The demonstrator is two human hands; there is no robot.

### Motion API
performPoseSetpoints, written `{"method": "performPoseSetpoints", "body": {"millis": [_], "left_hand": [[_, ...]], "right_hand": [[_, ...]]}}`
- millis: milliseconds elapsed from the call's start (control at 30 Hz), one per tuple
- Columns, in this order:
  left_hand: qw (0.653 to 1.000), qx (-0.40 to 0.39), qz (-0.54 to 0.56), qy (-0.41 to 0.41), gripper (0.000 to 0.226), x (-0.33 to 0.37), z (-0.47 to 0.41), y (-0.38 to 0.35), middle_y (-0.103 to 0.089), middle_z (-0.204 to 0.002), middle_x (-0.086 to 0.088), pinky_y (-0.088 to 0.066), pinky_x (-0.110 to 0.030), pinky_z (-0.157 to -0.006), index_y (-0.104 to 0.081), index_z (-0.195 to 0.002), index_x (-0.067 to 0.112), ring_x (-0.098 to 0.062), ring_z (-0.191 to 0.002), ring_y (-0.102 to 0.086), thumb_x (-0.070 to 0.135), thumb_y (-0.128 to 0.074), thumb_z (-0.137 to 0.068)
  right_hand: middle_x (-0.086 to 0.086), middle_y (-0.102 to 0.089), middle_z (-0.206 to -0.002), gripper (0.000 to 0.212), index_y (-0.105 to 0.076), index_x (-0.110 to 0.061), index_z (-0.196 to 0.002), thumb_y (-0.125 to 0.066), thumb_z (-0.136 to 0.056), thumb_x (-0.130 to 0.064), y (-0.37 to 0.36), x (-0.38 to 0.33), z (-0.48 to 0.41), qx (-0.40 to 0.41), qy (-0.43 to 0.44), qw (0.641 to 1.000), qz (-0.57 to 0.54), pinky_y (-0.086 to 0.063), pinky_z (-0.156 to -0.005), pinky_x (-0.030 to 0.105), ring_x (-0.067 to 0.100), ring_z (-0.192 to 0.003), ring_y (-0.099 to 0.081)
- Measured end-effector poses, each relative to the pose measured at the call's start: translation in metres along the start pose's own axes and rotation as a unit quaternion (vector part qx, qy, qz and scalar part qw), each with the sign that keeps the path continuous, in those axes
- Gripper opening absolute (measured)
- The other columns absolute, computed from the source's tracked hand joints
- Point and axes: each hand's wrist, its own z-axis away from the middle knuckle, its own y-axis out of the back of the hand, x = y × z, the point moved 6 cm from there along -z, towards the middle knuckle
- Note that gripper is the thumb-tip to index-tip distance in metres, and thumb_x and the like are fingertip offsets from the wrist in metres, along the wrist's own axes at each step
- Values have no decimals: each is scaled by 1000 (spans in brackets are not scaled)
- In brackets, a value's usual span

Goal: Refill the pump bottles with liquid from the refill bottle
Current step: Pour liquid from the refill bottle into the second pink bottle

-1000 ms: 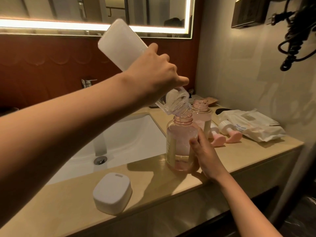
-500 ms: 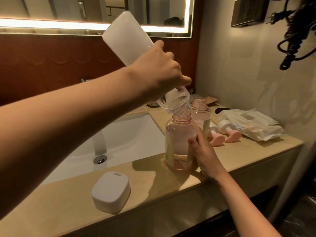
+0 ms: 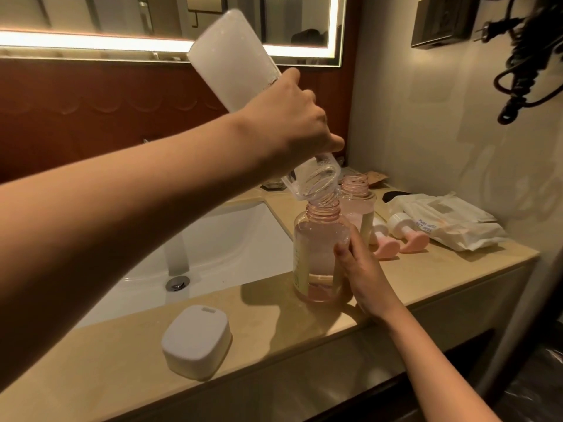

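Pouring: left hand (image 3: 292,132) wraps refill bottle (image 3: 231,56), mouth down in pump bottle (image 3: 316,254) on the surface; right hand (image 3: 362,275) grips its side. Probably light, slick, tippy; hold low.

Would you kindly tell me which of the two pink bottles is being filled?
The front pink bottle, gripped by the right hand: the neck of the tilted refill bottle meets its mouth. The rear pink bottle stands untouched behind it.

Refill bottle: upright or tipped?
Tipped: refill bottle base high, mouth down at the open front pump bottle; left hand grips it.
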Motion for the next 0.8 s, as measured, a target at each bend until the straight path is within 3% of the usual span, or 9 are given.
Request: {"method": "performPoseSetpoints", "body": {"millis": [500,800], "left_hand": [[1000,5,22,10,59,0,6,-2,-52,-126,-16,-37,-41,-94,-27,-138,18,-38,-118,-48,17,-60,-88],[981,17,183,56,59,-3,27,-16,-59,-114,-9,-40,-40,-84,-31,-137,23,-30,-106,-54,13,-60,-86]], "right_hand": [[-38,-51,-120,95,-34,-24,-140,-41,-67,-85,1,4,-2,2,16,1000,7,-38,-87,4,-14,-117,-45],[-38,-54,-110,98,-36,-21,-138,-40,-65,-86,2,1,0,8,22,1000,19,-39,-84,4,-16,-106,-50]]}}
